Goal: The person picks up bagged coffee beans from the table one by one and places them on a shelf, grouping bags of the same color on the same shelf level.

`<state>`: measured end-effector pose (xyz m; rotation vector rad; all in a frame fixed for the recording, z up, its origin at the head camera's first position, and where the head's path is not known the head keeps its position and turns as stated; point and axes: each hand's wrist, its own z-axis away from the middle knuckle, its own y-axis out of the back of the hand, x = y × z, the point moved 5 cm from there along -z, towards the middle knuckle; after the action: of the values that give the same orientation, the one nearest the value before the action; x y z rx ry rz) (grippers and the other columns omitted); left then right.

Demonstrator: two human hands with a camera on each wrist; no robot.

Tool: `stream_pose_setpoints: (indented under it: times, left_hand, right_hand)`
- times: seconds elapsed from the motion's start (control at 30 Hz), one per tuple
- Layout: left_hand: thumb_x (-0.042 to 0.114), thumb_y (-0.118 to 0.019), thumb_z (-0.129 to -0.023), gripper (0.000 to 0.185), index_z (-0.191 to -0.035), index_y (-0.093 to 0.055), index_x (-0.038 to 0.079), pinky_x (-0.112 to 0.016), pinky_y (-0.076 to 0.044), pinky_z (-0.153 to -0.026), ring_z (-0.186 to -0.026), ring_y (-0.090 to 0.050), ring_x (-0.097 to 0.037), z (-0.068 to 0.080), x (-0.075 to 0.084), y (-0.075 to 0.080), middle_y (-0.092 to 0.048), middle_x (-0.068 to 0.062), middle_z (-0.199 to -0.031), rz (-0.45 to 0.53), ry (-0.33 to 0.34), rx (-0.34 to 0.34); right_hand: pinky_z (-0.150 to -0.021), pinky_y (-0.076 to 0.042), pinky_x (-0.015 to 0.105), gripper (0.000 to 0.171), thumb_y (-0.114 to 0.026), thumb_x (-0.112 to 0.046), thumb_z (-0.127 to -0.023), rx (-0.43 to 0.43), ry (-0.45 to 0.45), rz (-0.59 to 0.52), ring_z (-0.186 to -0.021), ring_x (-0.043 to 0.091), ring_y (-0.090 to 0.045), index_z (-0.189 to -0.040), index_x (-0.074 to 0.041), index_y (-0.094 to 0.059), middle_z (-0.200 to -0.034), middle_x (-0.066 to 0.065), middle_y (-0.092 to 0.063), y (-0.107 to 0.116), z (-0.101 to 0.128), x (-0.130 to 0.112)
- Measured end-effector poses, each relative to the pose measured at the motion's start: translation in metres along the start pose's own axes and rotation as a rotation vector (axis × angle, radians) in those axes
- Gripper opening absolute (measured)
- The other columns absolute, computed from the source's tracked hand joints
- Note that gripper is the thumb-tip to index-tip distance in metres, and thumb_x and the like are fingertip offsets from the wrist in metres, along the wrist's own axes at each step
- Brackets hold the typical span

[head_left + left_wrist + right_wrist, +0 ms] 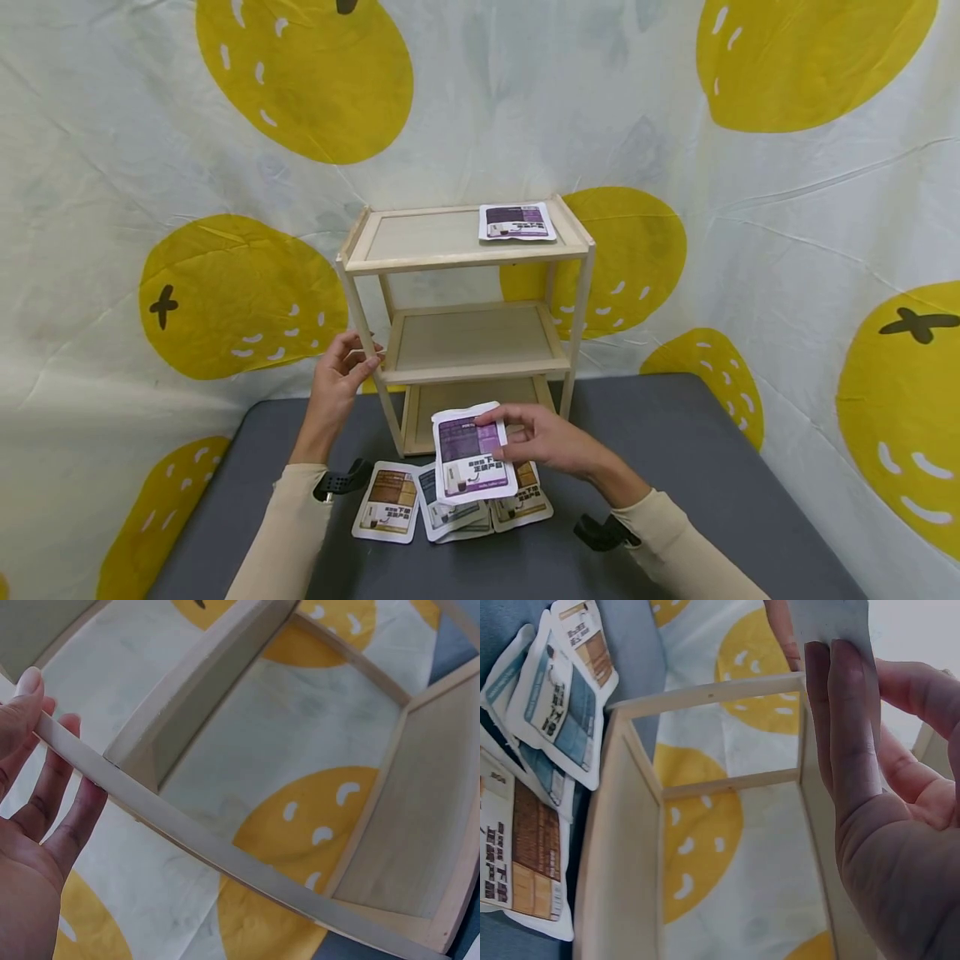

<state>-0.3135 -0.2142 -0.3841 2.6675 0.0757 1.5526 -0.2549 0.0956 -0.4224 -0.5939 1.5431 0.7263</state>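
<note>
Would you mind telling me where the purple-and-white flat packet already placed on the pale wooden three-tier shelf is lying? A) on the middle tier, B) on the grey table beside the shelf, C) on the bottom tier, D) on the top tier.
D: the purple-and-white flat packet lies flat on the top tier of the pale wooden shelf, toward its right side.

Bright, even light (wrist views soft)

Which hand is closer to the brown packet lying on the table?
Right. The right hand holds a purple packet just above the pile; the left hand grips the shelf post, farther from the brown packet.
</note>
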Motion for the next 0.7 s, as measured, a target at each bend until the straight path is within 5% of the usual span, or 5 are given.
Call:
stream_pose_setpoints:
  times: [0.33,0.7]
  left_hand:
    - [-0.001,-0.065,-0.097,0.038,-0.133,-0.054,-0.001,-0.025,-0.057,-0.086,-0.102,-0.066,-0.034,-0.001,-0.001,0.001,-0.058,-0.029,-0.115,0.003,-0.018,0.001]
    - [0.0,-0.066,-0.096,0.039,-0.134,-0.055,0.004,-0.027,-0.057,-0.086,-0.108,-0.062,-0.046,-0.001,-0.001,0.0,-0.057,-0.03,-0.118,-0.006,0.013,0.014]
  right_hand:
    - [-0.076,-0.059,0.032,0.047,-0.068,-0.003,-0.096,-0.007,0.03,0.019,-0.093,0.022,-0.071,-0.141,-0.001,-0.053,-0.121,0.023,-0.067,0.004,0.002,-0.017]
    - [-0.074,-0.059,0.032,0.048,-0.066,-0.003,-0.097,-0.028,0.041,0.011,-0.089,0.02,-0.071,-0.142,0.0,-0.051,-0.115,0.024,-0.07,0.009,0.001,-0.039]
